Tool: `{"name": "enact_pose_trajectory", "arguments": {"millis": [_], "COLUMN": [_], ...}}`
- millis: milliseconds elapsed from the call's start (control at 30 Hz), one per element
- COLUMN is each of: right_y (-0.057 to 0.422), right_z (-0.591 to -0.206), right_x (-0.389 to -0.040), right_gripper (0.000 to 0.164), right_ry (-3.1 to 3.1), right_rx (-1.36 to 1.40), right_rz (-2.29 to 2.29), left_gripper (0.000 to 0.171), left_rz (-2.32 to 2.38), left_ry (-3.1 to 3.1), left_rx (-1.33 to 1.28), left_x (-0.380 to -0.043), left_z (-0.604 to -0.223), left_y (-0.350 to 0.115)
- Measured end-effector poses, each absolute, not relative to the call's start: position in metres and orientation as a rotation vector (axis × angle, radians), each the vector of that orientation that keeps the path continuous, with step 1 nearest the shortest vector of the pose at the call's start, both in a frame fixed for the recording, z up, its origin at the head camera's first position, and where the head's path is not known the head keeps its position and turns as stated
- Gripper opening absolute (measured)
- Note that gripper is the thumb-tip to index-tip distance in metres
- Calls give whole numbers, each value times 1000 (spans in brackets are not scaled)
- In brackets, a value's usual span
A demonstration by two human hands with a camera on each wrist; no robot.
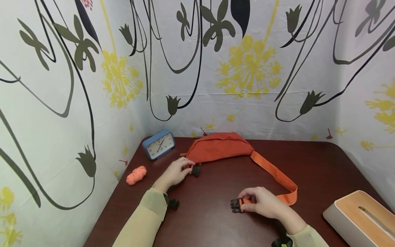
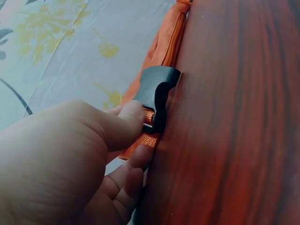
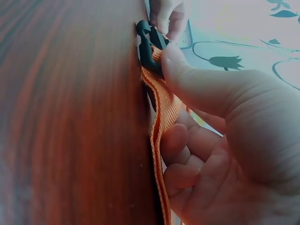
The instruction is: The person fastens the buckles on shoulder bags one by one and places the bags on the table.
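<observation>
An orange waist bag (image 1: 220,148) lies at the back of the dark wooden table, its strap (image 1: 274,171) looping round to the right. In the left wrist view, my left hand (image 2: 89,154) pinches the webbing right at the black female buckle half (image 2: 157,89), which has a hollow open end. My right hand (image 1: 262,204) grips the strap's other end close behind the pronged male buckle half (image 1: 236,205). The two buckle halves are apart, with bare table between them, and the male prongs point left. Curled fingers (image 3: 180,173) lie along the webbing in the right wrist view.
A blue alarm clock (image 1: 158,144) stands at the back left, with a coral yarn skein (image 1: 136,175) in front of it. At the right edge sits a white tissue box (image 1: 361,219) with a wood-look top. Patterned cloth walls (image 1: 197,79) enclose the table.
</observation>
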State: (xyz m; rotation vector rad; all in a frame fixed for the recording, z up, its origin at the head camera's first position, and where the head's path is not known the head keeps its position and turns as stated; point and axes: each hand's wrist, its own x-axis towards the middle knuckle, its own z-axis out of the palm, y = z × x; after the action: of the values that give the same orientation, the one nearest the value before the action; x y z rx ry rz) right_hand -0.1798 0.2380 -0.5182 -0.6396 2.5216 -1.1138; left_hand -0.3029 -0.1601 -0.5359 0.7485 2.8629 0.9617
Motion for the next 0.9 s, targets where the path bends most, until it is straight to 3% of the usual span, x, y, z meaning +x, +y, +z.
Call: {"name": "enact_pose_trajectory", "arguments": {"millis": [200,900], "right_y": [237,228], "right_z": [-522,-524], "right_x": [-181,-185], "right_gripper": [17,18], "right_ry": [2484,2594], "right_rx": [-601,-465], "right_rz": [-1227,-1183], "left_gripper": [26,26], "left_rz": [1024,1092], "left_ry": [2864,2844], "left_rx": [701,595], "left_x": [-305,-303], "left_z": [-536,-540], "left_y": [-160,-157]}}
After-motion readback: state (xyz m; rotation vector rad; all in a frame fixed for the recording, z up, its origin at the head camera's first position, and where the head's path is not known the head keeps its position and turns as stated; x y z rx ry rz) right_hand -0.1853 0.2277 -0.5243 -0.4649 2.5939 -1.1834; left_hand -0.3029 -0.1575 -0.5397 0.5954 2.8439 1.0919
